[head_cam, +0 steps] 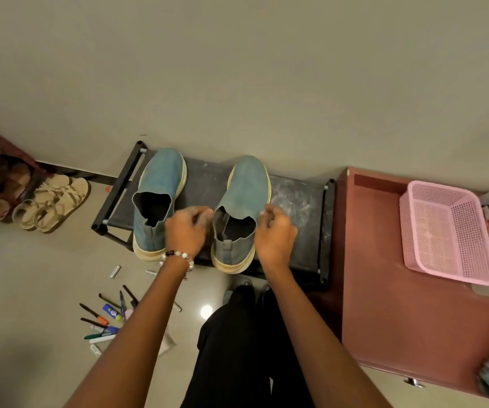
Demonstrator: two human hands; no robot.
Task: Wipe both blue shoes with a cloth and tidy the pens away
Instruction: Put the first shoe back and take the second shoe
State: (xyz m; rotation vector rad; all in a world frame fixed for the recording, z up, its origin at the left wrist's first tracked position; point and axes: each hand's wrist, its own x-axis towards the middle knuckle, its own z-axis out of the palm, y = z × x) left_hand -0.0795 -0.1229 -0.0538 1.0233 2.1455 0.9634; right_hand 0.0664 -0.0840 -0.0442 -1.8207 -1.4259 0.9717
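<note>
Two blue suede slip-on shoes [160, 198] [241, 213] lie side by side on a black metal-framed rack [296, 207], toes toward the wall, heels overhanging its near edge. Left hand [185, 231] and right hand [275, 234] flank the right-side shoe, each grip loosely curled, holding nothing. Scattered pens [104, 319] lie on the floor left of the rack.

Two faded blue shoes [160, 198] with cream-yellow soles sat on a black rack [296, 201]. The perforated basket [446, 234] was pink, the cabinet [384, 319] reddish-brown, the sandals [54, 201] tan, and the pens [104, 319] mostly black.
</note>
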